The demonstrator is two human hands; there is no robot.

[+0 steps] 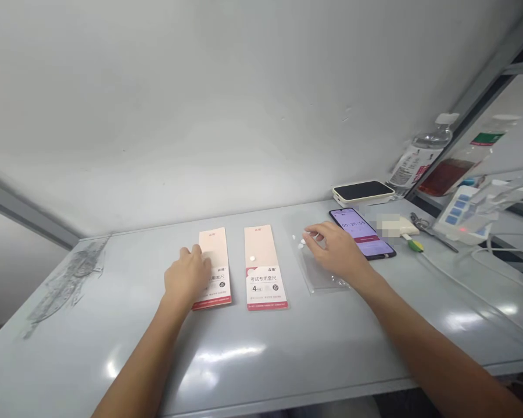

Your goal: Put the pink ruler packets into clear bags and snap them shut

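My left hand [186, 276] lies with curled fingers over the left side of a ruler set packet [215, 261], pale pink above and white with a red strip below; its fingertips are partly hidden. Beside it lies a second such packet [268, 287], with a small white disc [252, 258] on its upper part. My right hand [331, 249] is over a clear plastic bag [316, 278], thumb and forefinger close together at a small white piece [303, 241]. Another tiny white piece [293, 237] is just left of these fingertips.
A phone [348, 220] showing a timer lies behind my right hand, with a second phone [364, 190] farther back. Bottles [422, 154], a power strip [462, 212], keys [421, 222] and white cables [466, 276] are at right. The wall [200, 116] bounds the table's back.
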